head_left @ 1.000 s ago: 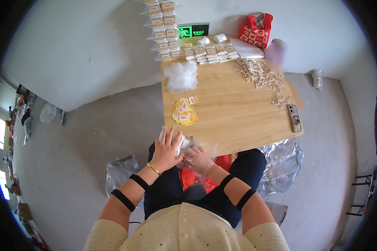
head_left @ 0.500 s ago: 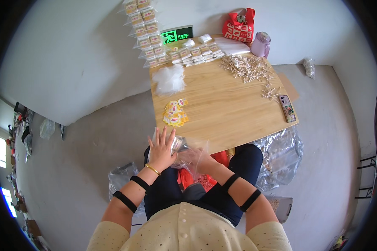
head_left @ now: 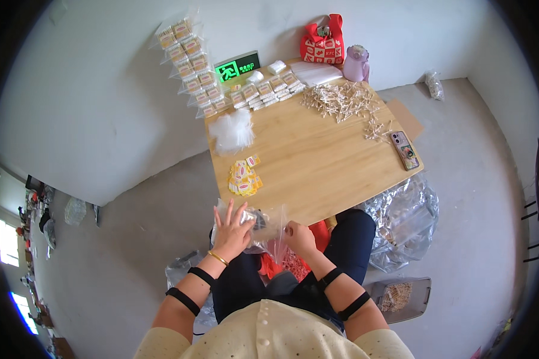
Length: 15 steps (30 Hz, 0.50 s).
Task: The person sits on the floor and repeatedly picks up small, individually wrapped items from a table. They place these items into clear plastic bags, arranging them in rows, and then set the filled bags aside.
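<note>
A clear plastic bag [head_left: 270, 230] lies across my lap at the table's near edge, with something pale inside that I cannot make out fully. My left hand [head_left: 231, 232] rests on the bag's left part, fingers spread. At the bag's right edge, my right hand [head_left: 300, 238] is closed in a pinch on the plastic. Just beyond my left hand, a pile of small yellow-and-white cards [head_left: 244, 178] lies on the wooden table [head_left: 305, 161]. Behind it sits a heap of thin clear bags [head_left: 232, 130].
Loose cotton swabs [head_left: 341, 100] and a phone [head_left: 405, 151] occupy the table's right side. Packed swab bundles [head_left: 263, 91] line the back, near a tall stack of bagged packs [head_left: 188, 66], a red bag [head_left: 322, 48] and a purple jug [head_left: 356, 64]. A bin [head_left: 422, 299] stands on the floor.
My right hand has moved right from over the bag to its right edge, and the plastic now stretches between both hands. My left hand stays spread on the bag. The view has shifted slightly.
</note>
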Each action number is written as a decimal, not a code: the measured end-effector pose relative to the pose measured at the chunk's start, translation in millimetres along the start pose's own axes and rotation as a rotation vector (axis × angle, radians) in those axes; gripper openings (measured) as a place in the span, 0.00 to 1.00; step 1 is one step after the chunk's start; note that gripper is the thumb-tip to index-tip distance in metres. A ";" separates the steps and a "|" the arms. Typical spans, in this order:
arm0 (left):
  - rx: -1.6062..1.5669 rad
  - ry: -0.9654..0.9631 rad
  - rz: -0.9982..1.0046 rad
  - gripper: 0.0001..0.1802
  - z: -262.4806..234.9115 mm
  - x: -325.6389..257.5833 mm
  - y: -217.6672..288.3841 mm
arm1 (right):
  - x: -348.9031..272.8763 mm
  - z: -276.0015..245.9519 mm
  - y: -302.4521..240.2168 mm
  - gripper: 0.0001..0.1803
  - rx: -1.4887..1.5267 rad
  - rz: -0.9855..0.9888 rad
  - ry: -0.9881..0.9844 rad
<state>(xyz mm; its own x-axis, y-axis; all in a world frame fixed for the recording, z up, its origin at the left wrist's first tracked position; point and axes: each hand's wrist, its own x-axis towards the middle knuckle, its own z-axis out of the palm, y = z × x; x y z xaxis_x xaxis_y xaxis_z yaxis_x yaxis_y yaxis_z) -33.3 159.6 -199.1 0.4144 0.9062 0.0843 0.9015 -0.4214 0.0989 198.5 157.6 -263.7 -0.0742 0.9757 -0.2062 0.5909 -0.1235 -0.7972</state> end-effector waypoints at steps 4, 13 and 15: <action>0.095 -0.081 0.028 0.15 -8.6 12.7 14.8 | 5.1 5.9 -3.5 0.14 -0.029 0.051 -0.011; 0.487 -0.136 0.141 0.19 20.0 21.1 18.6 | 2.3 1.7 -12.1 0.15 0.125 0.092 0.109; 0.485 -0.172 0.100 0.21 29.1 19.0 18.7 | 1.7 0.4 -6.2 0.16 0.157 0.087 0.115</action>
<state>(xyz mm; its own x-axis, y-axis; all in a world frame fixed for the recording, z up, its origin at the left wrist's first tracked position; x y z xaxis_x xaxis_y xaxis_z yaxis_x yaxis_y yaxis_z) -4.9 170.0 -224.5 0.4790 0.8723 -0.0981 0.7939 -0.4782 -0.3757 194.4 159.9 -259.3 0.0693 0.9732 -0.2191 0.4580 -0.2261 -0.8597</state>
